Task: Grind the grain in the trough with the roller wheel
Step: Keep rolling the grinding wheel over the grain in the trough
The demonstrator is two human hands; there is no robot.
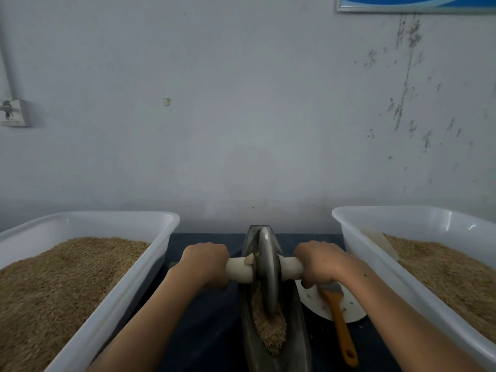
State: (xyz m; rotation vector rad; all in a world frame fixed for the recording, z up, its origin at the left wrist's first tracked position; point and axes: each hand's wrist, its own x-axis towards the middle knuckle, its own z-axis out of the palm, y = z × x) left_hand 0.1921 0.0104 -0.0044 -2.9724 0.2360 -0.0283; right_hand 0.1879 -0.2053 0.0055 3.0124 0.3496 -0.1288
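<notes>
Both hands, the left hand [205, 260] and right hand [319, 261], grip the roller wheel [268, 275] handle (mid-grind, probably); next, pull it back over the grain [269, 331] nearer you.

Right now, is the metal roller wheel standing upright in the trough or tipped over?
Upright: the grey metal roller wheel stands on edge in the dark boat-shaped trough.

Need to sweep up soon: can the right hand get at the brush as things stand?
Probably yes: the brush lies uncovered on the plate just beneath the right hand, which must first let go of the handle.
</notes>
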